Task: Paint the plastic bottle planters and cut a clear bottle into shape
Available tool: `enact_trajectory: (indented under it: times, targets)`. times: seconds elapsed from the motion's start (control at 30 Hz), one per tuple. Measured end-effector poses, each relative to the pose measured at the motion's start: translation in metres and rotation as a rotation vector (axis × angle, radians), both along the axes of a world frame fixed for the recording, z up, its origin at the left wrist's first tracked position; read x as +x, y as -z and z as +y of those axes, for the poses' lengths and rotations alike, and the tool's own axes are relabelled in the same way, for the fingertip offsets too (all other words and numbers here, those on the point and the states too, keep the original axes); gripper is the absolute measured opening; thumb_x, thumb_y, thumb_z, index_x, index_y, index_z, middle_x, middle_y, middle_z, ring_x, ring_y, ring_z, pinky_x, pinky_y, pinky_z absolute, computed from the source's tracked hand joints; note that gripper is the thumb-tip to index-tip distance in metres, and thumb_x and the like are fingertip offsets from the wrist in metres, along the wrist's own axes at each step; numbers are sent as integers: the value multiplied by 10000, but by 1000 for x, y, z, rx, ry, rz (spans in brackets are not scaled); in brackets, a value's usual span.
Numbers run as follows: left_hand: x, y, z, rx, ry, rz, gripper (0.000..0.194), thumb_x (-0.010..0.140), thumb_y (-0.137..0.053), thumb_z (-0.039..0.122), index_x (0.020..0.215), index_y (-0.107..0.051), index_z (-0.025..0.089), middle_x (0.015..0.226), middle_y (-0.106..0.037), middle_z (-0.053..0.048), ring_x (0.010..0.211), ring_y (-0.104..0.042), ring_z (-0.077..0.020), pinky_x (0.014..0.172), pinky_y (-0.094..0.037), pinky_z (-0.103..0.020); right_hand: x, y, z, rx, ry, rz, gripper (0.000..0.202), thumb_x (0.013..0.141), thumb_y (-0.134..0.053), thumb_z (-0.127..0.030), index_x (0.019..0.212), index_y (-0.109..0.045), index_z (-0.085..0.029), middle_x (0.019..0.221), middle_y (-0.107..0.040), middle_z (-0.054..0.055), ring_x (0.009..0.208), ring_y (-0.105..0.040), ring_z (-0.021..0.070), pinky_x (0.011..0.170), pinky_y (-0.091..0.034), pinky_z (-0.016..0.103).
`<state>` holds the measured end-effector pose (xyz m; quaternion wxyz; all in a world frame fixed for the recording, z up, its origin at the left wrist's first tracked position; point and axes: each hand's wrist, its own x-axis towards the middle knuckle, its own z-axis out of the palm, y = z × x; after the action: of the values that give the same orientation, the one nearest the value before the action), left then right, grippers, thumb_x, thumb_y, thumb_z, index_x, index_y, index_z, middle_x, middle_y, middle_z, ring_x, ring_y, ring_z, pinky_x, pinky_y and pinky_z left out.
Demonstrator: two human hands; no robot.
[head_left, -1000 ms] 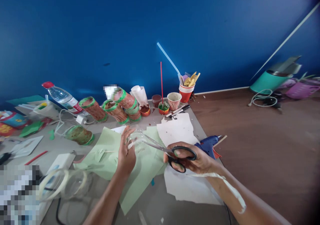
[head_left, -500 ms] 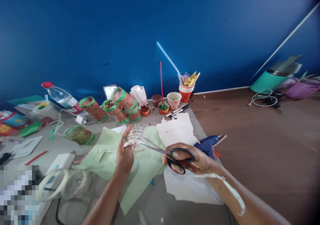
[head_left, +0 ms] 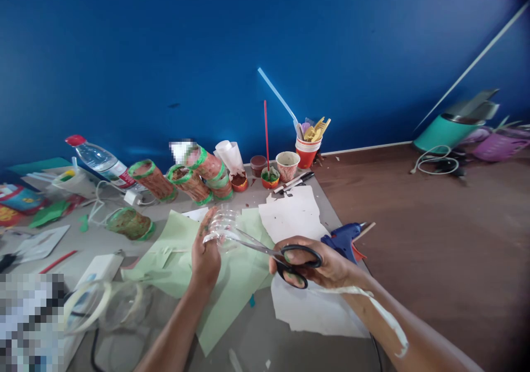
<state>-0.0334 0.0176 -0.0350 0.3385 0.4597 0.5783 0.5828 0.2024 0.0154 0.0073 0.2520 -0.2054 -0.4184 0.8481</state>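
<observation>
My left hand (head_left: 207, 256) grips a clear ribbed plastic piece (head_left: 223, 223), which looks like a cut section of a bottle. Black-handled scissors (head_left: 259, 245) are in my right hand (head_left: 327, 261), with fingers through the loops. The metal blades reach left to the plastic and are slightly apart; where exactly they meet it is hard to make out. Below both hands lie a pale green paper sheet (head_left: 223, 300) and a torn white paper sheet (head_left: 306, 311). A white strip (head_left: 383, 311) rests on my right forearm.
A blue glue gun (head_left: 343, 239) lies right of my right hand. Behind stand brown tubes with green rims (head_left: 153, 181), a water bottle (head_left: 101, 162), small paint cups (head_left: 270, 179) and a red cup of plastic cutlery (head_left: 307, 154). Tape rolls (head_left: 89, 308) are at the left.
Both hands, the scissors and the plastic piece keep almost the same pose. The view has shifted very slightly.
</observation>
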Motion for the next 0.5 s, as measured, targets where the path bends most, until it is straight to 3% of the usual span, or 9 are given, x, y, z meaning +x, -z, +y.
enact_trajectory:
  times: [0.2, 0.5]
  targets:
    - [2, -6, 0, -95, -26, -66, 511, 763, -506, 194, 1274, -530, 186, 1281, -603, -112, 1114, -597, -248, 759, -532, -296, 1, 3, 1, -10, -10, 13, 371, 752, -688, -440, 807, -657, -75, 560, -527, 0, 483, -434, 80, 461, -249, 223]
    - [-2, 5, 0, -10, 22, 3, 521, 771, -517, 179, 1291, -524, 215, 1368, -546, -103, 1148, -587, -254, 890, -508, -351, 0, 4, 1, -12, -12, 20, 347, 758, -666, -399, 834, -676, -60, 543, -518, -6, 480, -431, 81, 452, -243, 225]
